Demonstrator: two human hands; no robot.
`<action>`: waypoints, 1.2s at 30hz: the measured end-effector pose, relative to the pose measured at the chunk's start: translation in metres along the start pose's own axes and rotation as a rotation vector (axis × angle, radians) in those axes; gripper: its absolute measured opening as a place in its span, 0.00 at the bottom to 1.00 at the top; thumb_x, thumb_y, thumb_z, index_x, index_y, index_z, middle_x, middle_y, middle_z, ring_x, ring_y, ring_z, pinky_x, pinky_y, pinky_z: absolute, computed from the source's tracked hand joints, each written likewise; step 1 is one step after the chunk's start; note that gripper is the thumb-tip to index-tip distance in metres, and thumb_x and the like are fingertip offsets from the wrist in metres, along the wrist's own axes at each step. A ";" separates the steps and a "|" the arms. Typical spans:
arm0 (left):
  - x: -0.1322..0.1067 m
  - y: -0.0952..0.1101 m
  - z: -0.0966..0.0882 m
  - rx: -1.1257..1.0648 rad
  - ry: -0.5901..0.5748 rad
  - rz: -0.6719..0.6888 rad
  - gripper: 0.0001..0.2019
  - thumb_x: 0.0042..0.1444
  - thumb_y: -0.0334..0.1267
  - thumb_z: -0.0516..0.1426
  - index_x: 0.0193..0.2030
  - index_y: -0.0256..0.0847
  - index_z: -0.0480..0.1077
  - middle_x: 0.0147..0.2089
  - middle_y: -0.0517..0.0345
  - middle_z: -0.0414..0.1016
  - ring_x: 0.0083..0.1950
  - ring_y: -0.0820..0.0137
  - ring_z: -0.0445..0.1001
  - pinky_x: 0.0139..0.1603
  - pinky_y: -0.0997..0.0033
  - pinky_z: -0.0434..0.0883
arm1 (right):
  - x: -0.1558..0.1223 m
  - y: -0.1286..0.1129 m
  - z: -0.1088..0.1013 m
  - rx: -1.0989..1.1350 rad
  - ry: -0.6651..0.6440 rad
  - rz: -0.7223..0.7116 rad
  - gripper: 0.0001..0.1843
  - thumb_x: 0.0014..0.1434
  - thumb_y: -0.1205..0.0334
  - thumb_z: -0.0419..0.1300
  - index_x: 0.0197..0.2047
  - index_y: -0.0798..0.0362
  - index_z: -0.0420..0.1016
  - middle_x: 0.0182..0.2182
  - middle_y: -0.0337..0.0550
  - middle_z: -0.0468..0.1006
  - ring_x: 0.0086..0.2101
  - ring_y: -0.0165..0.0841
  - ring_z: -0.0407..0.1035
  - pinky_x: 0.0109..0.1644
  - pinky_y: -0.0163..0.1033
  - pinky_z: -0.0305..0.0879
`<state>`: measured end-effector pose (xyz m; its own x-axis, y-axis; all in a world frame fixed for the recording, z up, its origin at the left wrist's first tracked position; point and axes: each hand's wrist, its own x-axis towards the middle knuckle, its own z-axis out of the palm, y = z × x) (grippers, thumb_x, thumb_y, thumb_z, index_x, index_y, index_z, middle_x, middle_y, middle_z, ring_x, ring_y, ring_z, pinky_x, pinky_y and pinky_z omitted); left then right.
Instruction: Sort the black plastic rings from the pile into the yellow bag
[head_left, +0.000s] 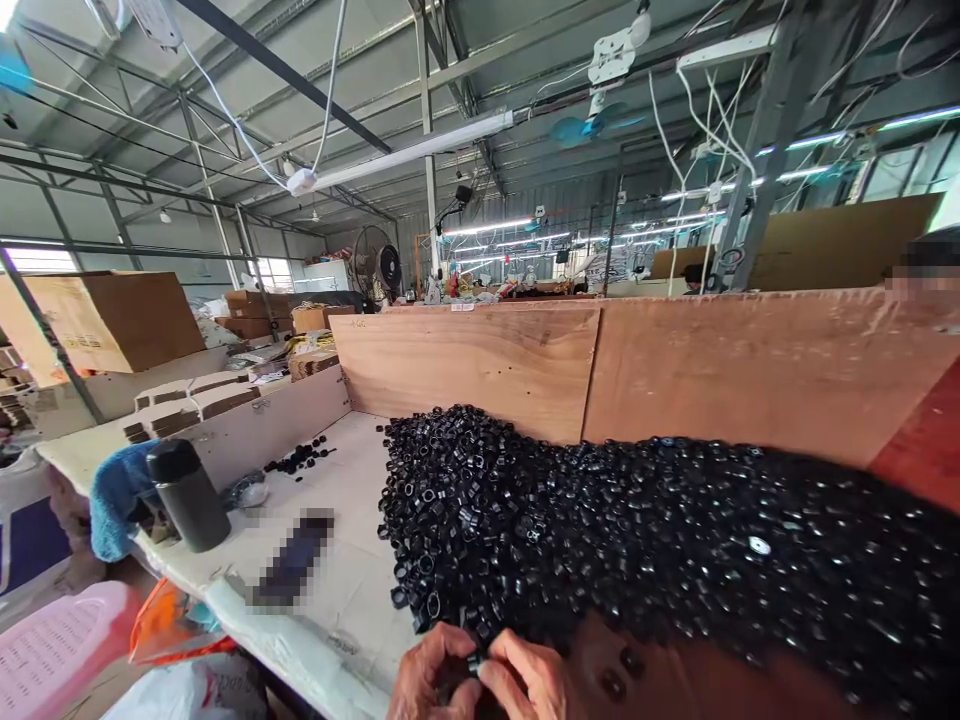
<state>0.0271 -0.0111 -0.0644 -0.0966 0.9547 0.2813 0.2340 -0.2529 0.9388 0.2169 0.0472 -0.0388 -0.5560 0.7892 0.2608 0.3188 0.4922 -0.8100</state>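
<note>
At the bottom centre of the frame, the left hand (429, 676) and the right hand (527, 676) are both clamped by the fingertips on one small black part (474, 662), likely because so tiny a piece needs steadying from two sides. The heap of black ring-shaped parts (465, 500) lies just beyond, presumably for easy reach; the plywood board (465, 360) behind seems set to stop spills.
</note>
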 end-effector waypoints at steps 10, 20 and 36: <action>-0.008 0.032 0.000 0.085 -0.008 -0.105 0.10 0.60 0.42 0.63 0.46 0.43 0.76 0.41 0.57 0.79 0.39 0.69 0.74 0.42 0.73 0.73 | -0.006 -0.028 -0.020 0.066 0.046 -0.042 0.15 0.71 0.54 0.54 0.34 0.49 0.72 0.24 0.36 0.72 0.26 0.32 0.68 0.33 0.35 0.64; -0.005 0.053 0.003 -0.036 -0.069 -0.167 0.13 0.63 0.43 0.63 0.51 0.40 0.75 0.39 0.55 0.82 0.38 0.67 0.80 0.42 0.69 0.78 | -0.007 -0.031 -0.028 0.150 0.019 -0.067 0.05 0.66 0.60 0.58 0.43 0.49 0.75 0.29 0.38 0.77 0.29 0.33 0.70 0.37 0.36 0.66; -0.006 0.056 0.004 0.162 -0.062 -0.002 0.09 0.65 0.37 0.60 0.51 0.42 0.74 0.45 0.55 0.83 0.39 0.69 0.82 0.43 0.69 0.79 | -0.007 -0.027 -0.028 0.193 -0.006 0.037 0.06 0.67 0.57 0.58 0.40 0.49 0.74 0.28 0.37 0.76 0.28 0.32 0.68 0.35 0.36 0.64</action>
<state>0.0450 -0.0304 -0.0147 -0.0383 0.9643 0.2621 0.3871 -0.2275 0.8935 0.2342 0.0384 -0.0037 -0.5513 0.8029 0.2267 0.1859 0.3830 -0.9048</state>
